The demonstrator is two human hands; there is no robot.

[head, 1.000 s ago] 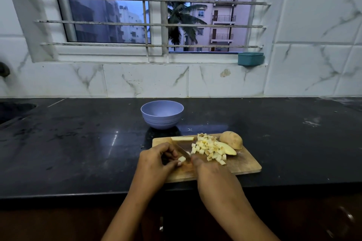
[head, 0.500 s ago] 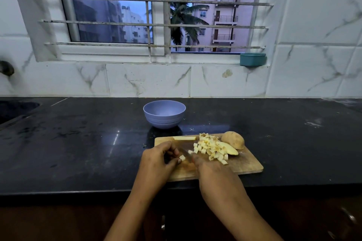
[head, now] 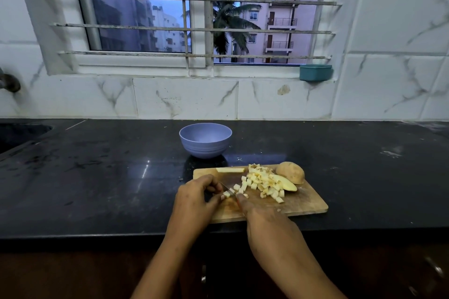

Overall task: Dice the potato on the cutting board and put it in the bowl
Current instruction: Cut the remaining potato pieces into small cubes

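A small potato piece point(head: 226, 194) lies at the near left of the single wooden cutting board point(head: 303, 204), pinched by the curled fingertips of the left hand point(head: 194, 199). The right hand point(head: 264, 221) is closed over the handle of one knife point(head: 227, 188), whose blade touches that piece. To the right sits one heap of diced potato point(head: 262, 183), with one slice point(head: 288, 184), one unpeeled potato chunk point(head: 290, 172) and one strip point(head: 230, 170) at the far edge. One lavender bowl point(head: 205, 143) stands beyond on the black countertop point(head: 97, 177).

One bowl point(head: 205, 145), one cutting board point(head: 305, 204), one knife point(head: 228, 189).
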